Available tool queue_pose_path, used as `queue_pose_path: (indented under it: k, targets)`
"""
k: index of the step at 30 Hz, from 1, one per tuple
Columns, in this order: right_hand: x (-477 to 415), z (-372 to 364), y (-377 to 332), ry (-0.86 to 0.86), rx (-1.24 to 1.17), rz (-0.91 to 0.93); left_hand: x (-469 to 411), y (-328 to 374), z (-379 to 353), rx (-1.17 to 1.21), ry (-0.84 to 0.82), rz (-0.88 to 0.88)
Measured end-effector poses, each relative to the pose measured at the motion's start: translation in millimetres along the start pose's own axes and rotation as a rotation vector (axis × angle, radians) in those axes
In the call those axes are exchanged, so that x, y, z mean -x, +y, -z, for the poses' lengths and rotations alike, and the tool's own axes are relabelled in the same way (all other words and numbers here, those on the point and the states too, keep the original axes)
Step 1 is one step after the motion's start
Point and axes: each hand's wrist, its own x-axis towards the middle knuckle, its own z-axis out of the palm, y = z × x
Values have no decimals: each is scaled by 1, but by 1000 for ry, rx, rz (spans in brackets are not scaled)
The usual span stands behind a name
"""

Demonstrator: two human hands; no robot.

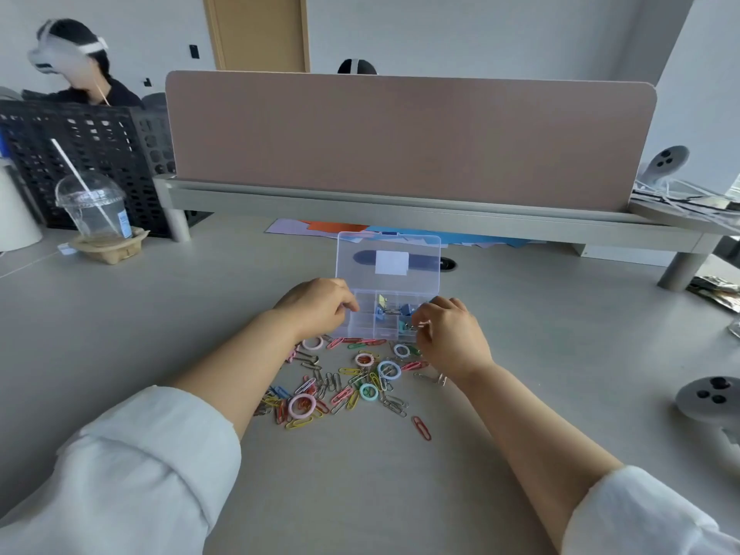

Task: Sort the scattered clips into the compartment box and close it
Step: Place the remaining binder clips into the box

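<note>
A clear plastic compartment box [366,318] stands on the table with its lid [388,260] raised upright. Blue binder clips [394,310] lie in its middle compartments. My left hand [318,306] grips the box's left edge with curled fingers. At the box's right front corner, my right hand [448,334] pinches a small metal clip. In front of the box lies a scattered pile of coloured paper clips [340,390] and round ring clips [388,369]. One red paper clip [421,427] lies apart to the right.
A desk divider on a raised shelf [400,206] stands behind the box, coloured paper under it. A plastic cup with a straw [94,210] sits at far left. Controllers lie at right [708,398]. Another person sits behind the black crates.
</note>
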Motion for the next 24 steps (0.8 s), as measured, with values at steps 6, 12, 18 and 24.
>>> queue_pose_path:
  k: [6,12,18,24]
  targets:
    - [5,1,-25,-53,-68,51,33,-32,13,-76,28,220]
    - [10,-4,-50,-164,-95,90,61,-47,12,5,-110,196]
    - [10,-14,-75,-271,-124,161,74,-55,2,-40,-139,149]
    - [4,-33,-100,-381,-79,300,83,-60,-1,-51,-52,192]
